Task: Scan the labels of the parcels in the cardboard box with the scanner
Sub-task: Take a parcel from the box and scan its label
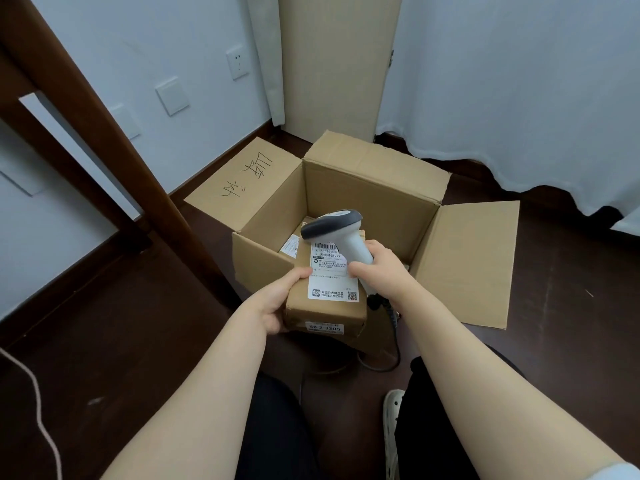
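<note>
The left hand (pixel 277 304) held a parcel (pixel 325 299) above the cardboard box (pixel 363 202); the right hand (pixel 375 266) gripped the scanner (pixel 337 233). For a good read, its head needed aiming at the barcode on the label (pixel 330 275).

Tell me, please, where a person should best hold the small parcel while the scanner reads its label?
Probably by its left side wall, as the left hand does now. The parcel lies with its label facing up, so fingers coming from the left leave the barcode uncovered under the scanner.
</note>
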